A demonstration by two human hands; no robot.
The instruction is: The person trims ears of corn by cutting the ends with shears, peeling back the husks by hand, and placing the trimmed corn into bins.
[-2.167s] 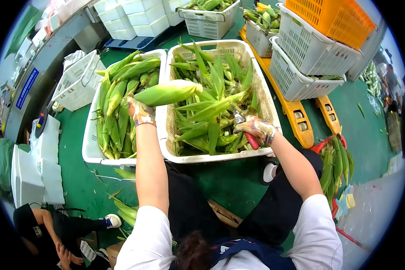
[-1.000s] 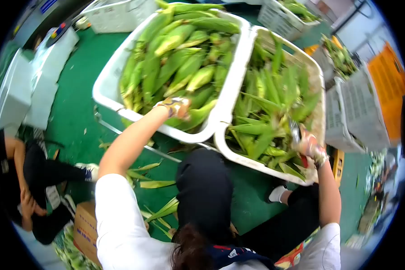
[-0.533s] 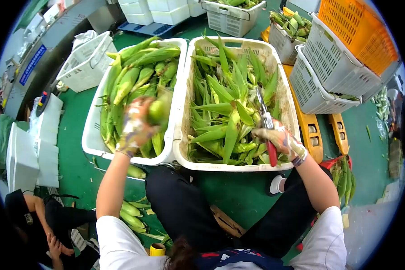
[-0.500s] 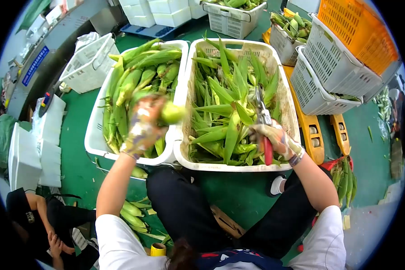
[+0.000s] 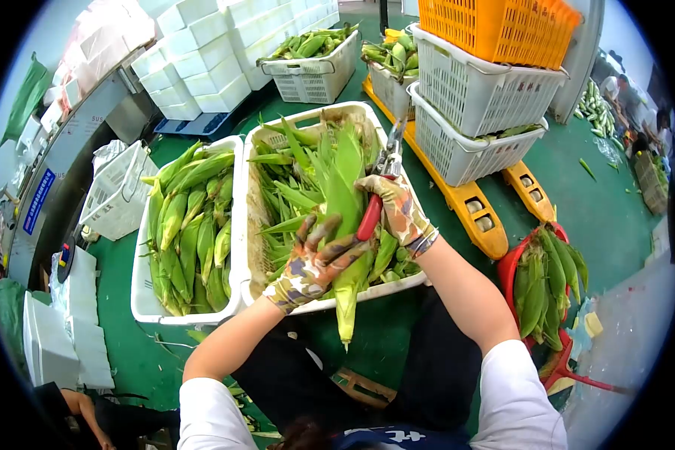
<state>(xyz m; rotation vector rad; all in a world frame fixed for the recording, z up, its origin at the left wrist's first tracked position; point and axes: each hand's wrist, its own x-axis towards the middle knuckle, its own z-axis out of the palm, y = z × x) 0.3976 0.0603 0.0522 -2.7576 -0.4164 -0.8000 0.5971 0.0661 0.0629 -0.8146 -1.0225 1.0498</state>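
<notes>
Both hands wear patterned gloves. My left hand [image 5: 313, 264] has its fingers spread beside an ear of corn in green husk [image 5: 346, 289], which hangs tip down over the front rim of the husk-filled crate [image 5: 256, 225]. My right hand [image 5: 399, 210] is closed round pruning shears with red handles [image 5: 369, 217], their metal blades pointing up and away. Its fingers lie close to the corn's upper husk; whether they touch it is unclear. To the left, a white crate [image 5: 238, 195] holds many unhusked ears [image 5: 191, 232].
A yellow pallet jack [image 5: 457, 196] and stacked white crates [image 5: 481, 90] topped by an orange one [image 5: 502, 30] stand at right. A red basket of corn [image 5: 508, 266] is near my right leg. White foam boxes [image 5: 202, 64] stand behind; another person's arm [image 5: 86, 412] shows at lower left.
My left hand has moved from the left crate to the right crate and opened. The corn is now upright between my hands. My right hand has raised the shears. The view has shifted.
</notes>
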